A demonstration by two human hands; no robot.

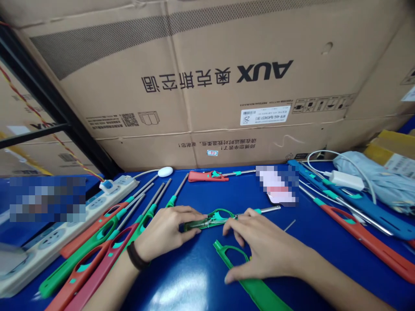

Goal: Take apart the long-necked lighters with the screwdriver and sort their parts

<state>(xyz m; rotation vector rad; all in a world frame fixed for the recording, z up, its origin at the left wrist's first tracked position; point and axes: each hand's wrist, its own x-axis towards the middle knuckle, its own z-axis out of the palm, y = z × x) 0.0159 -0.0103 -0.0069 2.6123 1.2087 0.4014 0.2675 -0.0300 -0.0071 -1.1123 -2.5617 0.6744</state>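
An opened green gas lighter (pixel 216 218) with a metal barrel lies across the middle of the blue table, its inner parts showing. My left hand (pixel 168 231), with a dark band at the wrist, is closed round its rear end, thumb below and fingers above. Over the front part, my right hand (pixel 266 244) has bent fingers at the lighter and its thumb spread well away. Whether those fingertips touch the lighter, I cannot tell. Under the right hand lies a separate green shell half (pixel 256 289), partly hidden by the thumb and palm.
Several lighters (pixel 94 259) lie at the left beside a white power strip (pixel 52 239). A red lighter (pixel 207 176) lies at the back near a blurred phone (pixel 279 185). Red and blue lighters (pixel 366 233) lie right. A large cardboard box (pixel 201 108) walls off the back.
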